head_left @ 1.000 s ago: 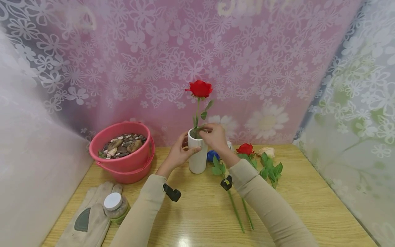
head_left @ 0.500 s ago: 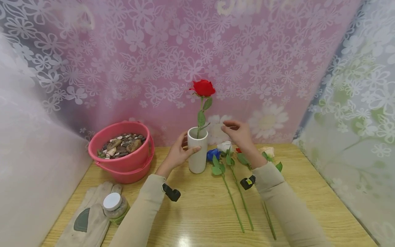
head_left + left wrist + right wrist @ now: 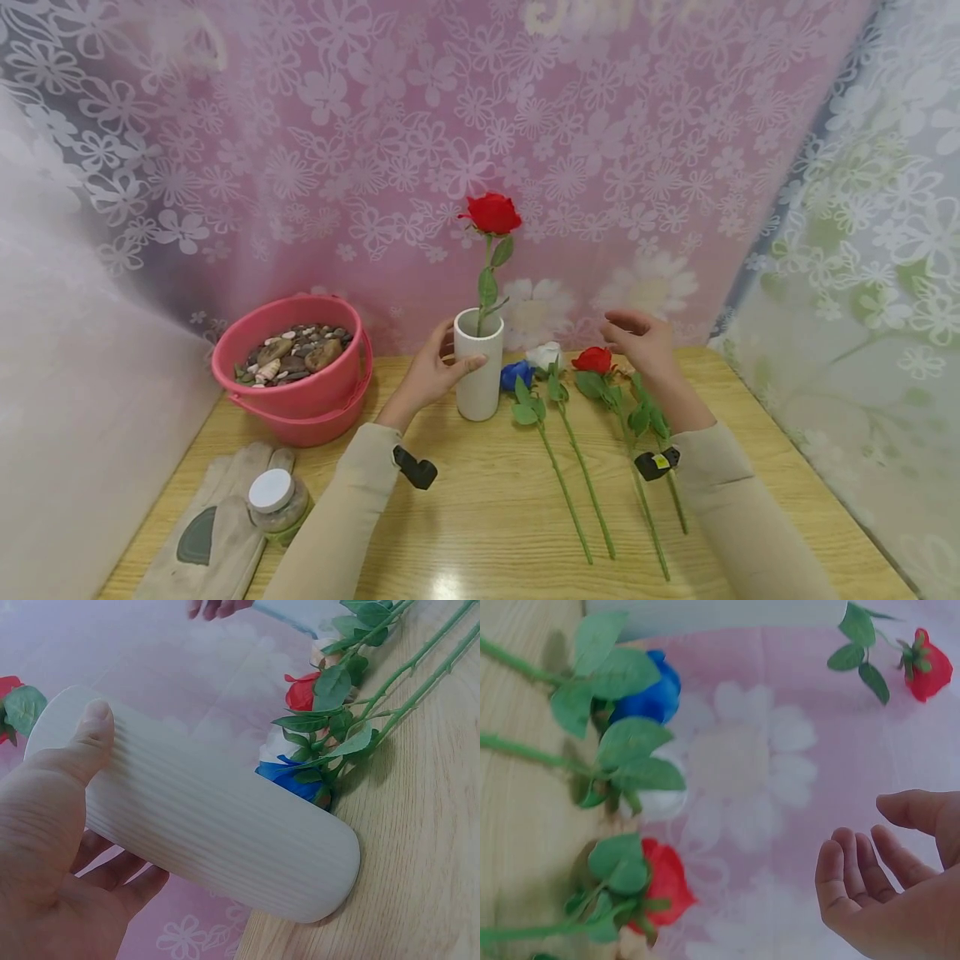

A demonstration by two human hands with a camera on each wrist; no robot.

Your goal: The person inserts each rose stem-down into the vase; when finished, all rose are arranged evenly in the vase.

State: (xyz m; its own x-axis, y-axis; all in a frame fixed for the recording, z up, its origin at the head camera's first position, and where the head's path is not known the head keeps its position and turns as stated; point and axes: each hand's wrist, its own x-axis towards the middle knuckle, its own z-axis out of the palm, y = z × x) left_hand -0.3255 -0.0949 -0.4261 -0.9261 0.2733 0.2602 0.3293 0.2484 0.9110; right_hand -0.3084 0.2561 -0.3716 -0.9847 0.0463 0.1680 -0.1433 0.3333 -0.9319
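A ribbed white vase point(image 3: 480, 375) stands upright on the table, and a red rose point(image 3: 492, 214) rises from its mouth. My left hand point(image 3: 435, 371) grips the vase near the top, thumb across the front; the left wrist view shows that thumb on the ribbed wall point(image 3: 202, 817). My right hand point(image 3: 643, 346) hangs in the air over the flowers at the right, fingers loosely bent and holding nothing point(image 3: 892, 870). Beneath and beside it lie a second red rose point(image 3: 592, 360), a white rose point(image 3: 545, 356), a blue rose point(image 3: 516, 376) and a cream rose point(image 3: 324, 652), partly hidden by the right hand.
A pink bucket point(image 3: 296, 417) of pebbles and shells stands at the left. In front of it are a jar with a white lid point(image 3: 272, 490) and a pair of work gloves point(image 3: 217, 525). A flowered curtain point(image 3: 390, 167) hangs behind the wooden table point(image 3: 480, 517).
My right hand has let go of the upright red rose and moved right, away from the vase. The rose has turned and shifted slightly. My left hand keeps its grip on the vase.
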